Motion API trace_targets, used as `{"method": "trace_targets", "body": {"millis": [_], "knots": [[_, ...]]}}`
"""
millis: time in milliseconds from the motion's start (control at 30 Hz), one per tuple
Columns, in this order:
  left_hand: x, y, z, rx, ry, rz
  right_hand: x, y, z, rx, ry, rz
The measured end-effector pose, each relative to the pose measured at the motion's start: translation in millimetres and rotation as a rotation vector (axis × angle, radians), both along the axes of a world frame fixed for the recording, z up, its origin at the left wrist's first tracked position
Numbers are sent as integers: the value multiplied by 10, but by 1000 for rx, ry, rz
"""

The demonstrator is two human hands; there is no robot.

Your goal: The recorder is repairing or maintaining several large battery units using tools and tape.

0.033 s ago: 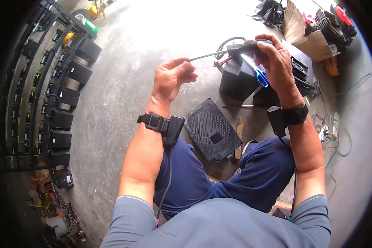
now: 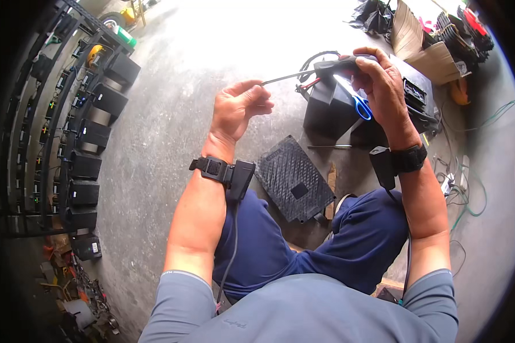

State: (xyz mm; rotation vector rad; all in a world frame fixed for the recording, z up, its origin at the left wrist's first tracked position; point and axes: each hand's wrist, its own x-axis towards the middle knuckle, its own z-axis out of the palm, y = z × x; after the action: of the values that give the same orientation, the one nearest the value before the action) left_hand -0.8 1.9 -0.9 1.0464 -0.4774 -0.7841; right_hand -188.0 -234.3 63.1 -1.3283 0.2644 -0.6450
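Observation:
My right hand point(image 2: 379, 83) is closed round the dark handle of a screwdriver point(image 2: 292, 75), held level above the floor. The thin metal shaft reaches left to my left hand point(image 2: 240, 106), whose thumb and forefinger pinch its tip. Below my right hand, blue-handled scissors point(image 2: 362, 107) rest by a black box point(image 2: 325, 111); my wrist and fingers are close over them. A ribbed black panel point(image 2: 292, 177) with a smooth dark square lies flat on the floor before my knees. Between the panel and the box lies a thin rod point(image 2: 329, 147).
A black rack point(image 2: 54, 131) with several black boxes lines the left side. Farther right stand another black case point(image 2: 415, 94) and a torn cardboard box point(image 2: 435, 63). Green cables point(image 2: 480, 197) run over the floor at right. Mixed parts point(image 2: 86, 291) lie at lower left.

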Motion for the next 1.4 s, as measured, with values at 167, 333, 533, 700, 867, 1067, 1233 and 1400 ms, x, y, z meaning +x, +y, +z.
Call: {"method": "trace_targets", "body": {"millis": [167,333,533,700,867,1067,1233,1400], "knots": [[-12,-21,30,8,6,-30,1,-55,-22,-31,14,-5],[-1,-9,29,156,-102,-60,16,-48,2,-157,45,-37],[-60,-26,92,125,-131,44,8,-48,-33,-99,36,-4],[-56,-30,86,89,-145,59,2,-85,-103,3,77,51],[27,48,53,115,-140,58,27,71,-34,-124,199,44],[-29,-30,40,130,-107,30,6,-38,-76,-74,156,53],[-3,-31,52,98,-74,-5,-16,-79,-81,18,139,16],[-28,-50,30,165,-57,149,-27,-122,-20,28,145,30]]}}
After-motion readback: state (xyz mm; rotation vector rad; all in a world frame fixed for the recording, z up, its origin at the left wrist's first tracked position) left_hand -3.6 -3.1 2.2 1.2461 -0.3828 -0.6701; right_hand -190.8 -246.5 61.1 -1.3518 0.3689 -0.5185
